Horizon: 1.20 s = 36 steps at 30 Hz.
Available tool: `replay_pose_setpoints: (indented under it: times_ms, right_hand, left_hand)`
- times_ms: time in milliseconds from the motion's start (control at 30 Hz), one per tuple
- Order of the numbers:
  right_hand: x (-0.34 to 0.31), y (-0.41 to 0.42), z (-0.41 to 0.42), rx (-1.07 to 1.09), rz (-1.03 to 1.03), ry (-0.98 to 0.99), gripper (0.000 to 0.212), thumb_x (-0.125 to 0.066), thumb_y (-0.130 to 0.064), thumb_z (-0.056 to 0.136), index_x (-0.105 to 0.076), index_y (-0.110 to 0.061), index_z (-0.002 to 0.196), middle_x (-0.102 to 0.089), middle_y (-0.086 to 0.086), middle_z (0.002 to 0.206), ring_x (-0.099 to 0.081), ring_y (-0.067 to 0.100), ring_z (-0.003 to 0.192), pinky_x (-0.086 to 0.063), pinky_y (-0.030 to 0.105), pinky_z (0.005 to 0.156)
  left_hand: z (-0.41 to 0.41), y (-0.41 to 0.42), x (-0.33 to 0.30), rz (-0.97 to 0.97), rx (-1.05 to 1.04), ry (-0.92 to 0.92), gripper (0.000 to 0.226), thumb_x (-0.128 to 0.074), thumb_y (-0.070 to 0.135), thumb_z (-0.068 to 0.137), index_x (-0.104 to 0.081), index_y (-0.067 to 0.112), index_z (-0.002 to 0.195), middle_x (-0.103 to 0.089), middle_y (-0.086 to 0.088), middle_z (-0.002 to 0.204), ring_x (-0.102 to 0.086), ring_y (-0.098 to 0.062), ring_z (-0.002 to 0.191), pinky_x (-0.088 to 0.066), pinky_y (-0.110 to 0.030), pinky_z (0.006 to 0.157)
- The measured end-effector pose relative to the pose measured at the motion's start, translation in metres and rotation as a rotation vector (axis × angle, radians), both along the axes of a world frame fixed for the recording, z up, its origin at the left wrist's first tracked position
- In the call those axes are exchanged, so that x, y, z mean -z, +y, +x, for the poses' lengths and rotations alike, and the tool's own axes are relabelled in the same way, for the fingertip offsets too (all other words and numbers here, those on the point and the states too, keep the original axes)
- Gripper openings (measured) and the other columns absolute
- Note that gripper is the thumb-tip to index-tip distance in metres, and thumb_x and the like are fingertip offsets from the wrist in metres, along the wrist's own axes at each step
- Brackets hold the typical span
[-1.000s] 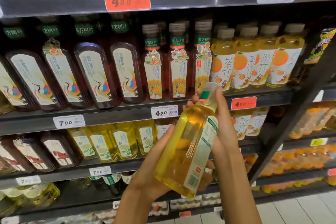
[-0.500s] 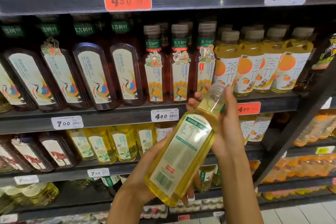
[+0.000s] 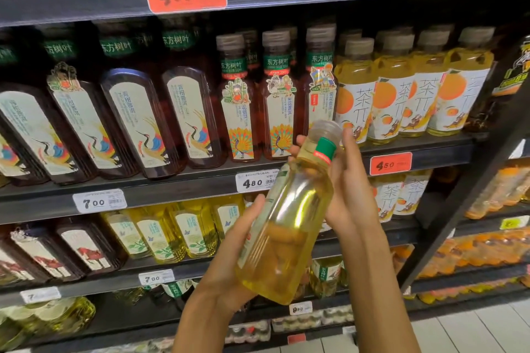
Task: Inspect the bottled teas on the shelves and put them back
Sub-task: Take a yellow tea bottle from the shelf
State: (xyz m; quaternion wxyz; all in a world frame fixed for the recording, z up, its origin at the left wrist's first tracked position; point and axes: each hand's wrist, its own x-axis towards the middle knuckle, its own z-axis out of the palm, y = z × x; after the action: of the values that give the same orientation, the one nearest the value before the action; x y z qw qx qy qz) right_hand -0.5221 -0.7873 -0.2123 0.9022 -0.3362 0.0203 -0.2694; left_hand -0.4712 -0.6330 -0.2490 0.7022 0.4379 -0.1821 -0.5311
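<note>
Both hands are on 1 bottle of yellow tea (image 3: 289, 226), held tilted in front of the shelves. The left hand (image 3: 229, 258) cups the lower body, fingers curled round it; the right hand (image 3: 348, 180) grips the neck just under the clear cap (image 3: 325, 130). Behind the cap sits the middle shelf (image 3: 172, 189) with dark crane-label bottles (image 3: 137, 120) and orange-label tea bottles (image 3: 401, 100), price tags reading 480 and 700.

Two bare forearms, left grip (image 3: 229, 243) and right grip (image 3: 348, 180) ungloved, ringless.
</note>
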Motion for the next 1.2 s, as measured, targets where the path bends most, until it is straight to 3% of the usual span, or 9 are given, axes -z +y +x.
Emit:
replay_pose_setpoints:
  times_ms: [100, 200, 333, 500, 633, 833, 933, 1067, 1200]
  right_hand:
    - [0.001, 0.002, 0.006, -0.009, 0.014, -0.054, 0.047, -0.05, -0.05, 0.084, -0.067, -0.015, 0.11, -0.071, 0.008, 0.085, -0.07, 0.018, 0.073, -0.058, 0.031, 0.069]
    - [0.003, 0.0, 0.008, 0.008, 0.024, -0.07, 0.05, -0.049, -0.048, 0.086, -0.051, -0.011, 0.12, -0.063, 0.005, 0.077, -0.064, 0.017, 0.06, -0.056, 0.03, 0.061]
    - [0.006, -0.002, 0.004, 0.088, -0.103, -0.003, 0.042, -0.054, -0.044, 0.086, -0.054, -0.011, 0.112, -0.064, 0.007, 0.079, -0.064, 0.019, 0.063, -0.055, 0.032, 0.061]
    - [0.002, -0.002, 0.006, 0.198, -0.196, 0.114, 0.047, -0.057, -0.047, 0.084, -0.056, -0.008, 0.109, -0.065, 0.01, 0.082, -0.065, 0.021, 0.068, -0.056, 0.035, 0.065]
    - [0.002, -0.003, 0.007, 0.018, -0.105, 0.044, 0.044, -0.053, -0.053, 0.083, -0.071, -0.014, 0.092, -0.067, 0.009, 0.079, -0.067, 0.019, 0.07, -0.057, 0.032, 0.066]
    - [0.009, 0.003, 0.017, -0.036, -0.017, -0.027, 0.039, -0.048, -0.046, 0.092, -0.066, -0.015, 0.108, -0.072, 0.008, 0.085, -0.071, 0.019, 0.075, -0.058, 0.032, 0.071]
    - [0.006, 0.005, 0.018, 0.009, -0.009, -0.082, 0.044, -0.053, -0.043, 0.089, -0.055, -0.02, 0.125, -0.07, 0.01, 0.09, -0.07, 0.021, 0.073, -0.058, 0.034, 0.068]
    - [0.005, 0.005, 0.013, 0.115, -0.162, -0.099, 0.04, -0.057, -0.036, 0.089, -0.055, -0.02, 0.126, -0.066, 0.009, 0.085, -0.064, 0.02, 0.067, -0.056, 0.033, 0.063]
    - [0.005, 0.007, 0.01, 0.172, -0.248, -0.036, 0.04, -0.06, -0.036, 0.086, -0.056, -0.025, 0.124, -0.066, 0.008, 0.084, -0.065, 0.02, 0.068, -0.056, 0.031, 0.061]
  left_hand:
    - [-0.002, -0.003, 0.002, -0.012, 0.136, 0.129, 0.066, -0.048, 0.06, 0.089, -0.067, 0.0, 0.11, -0.069, -0.022, 0.086, -0.069, -0.033, 0.069, -0.057, -0.037, 0.061]
    - [0.003, -0.005, 0.009, 0.135, 0.149, -0.094, 0.08, -0.044, 0.071, 0.08, -0.065, 0.003, 0.117, -0.07, -0.022, 0.096, -0.07, -0.03, 0.079, -0.058, -0.04, 0.072]
    - [0.01, -0.006, 0.005, 0.24, 0.098, -0.283, 0.083, -0.038, 0.078, 0.068, -0.069, 0.017, 0.115, -0.071, -0.016, 0.109, -0.069, -0.03, 0.099, -0.05, -0.048, 0.095]
    - [0.015, -0.007, 0.006, 0.155, 0.055, -0.192, 0.076, -0.054, 0.08, 0.066, -0.074, 0.017, 0.104, -0.071, -0.018, 0.108, -0.07, -0.033, 0.094, -0.058, -0.04, 0.075]
    - [0.011, -0.003, 0.006, 0.108, 0.024, -0.147, 0.084, -0.081, 0.066, 0.047, -0.07, 0.013, 0.111, -0.069, -0.022, 0.111, -0.069, -0.039, 0.094, -0.058, -0.046, 0.076]
    - [0.007, -0.002, 0.005, -0.03, 0.1, 0.069, 0.064, -0.065, 0.062, 0.071, -0.073, 0.009, 0.107, -0.072, -0.022, 0.094, -0.07, -0.033, 0.074, -0.058, -0.038, 0.061]
    - [0.005, -0.002, 0.007, -0.037, 0.155, 0.07, 0.08, -0.076, 0.063, 0.06, -0.067, 0.006, 0.116, -0.07, -0.022, 0.1, -0.07, -0.033, 0.083, -0.057, -0.042, 0.07]
    - [0.011, -0.004, 0.013, 0.099, 0.076, -0.11, 0.1, -0.077, 0.07, 0.051, -0.055, 0.018, 0.133, -0.064, -0.015, 0.123, -0.063, -0.031, 0.111, -0.046, -0.05, 0.1]
    - [0.012, -0.002, 0.014, 0.184, 0.032, -0.209, 0.094, -0.066, 0.08, 0.05, -0.058, 0.028, 0.128, -0.068, -0.006, 0.12, -0.064, -0.026, 0.11, -0.048, -0.047, 0.098]
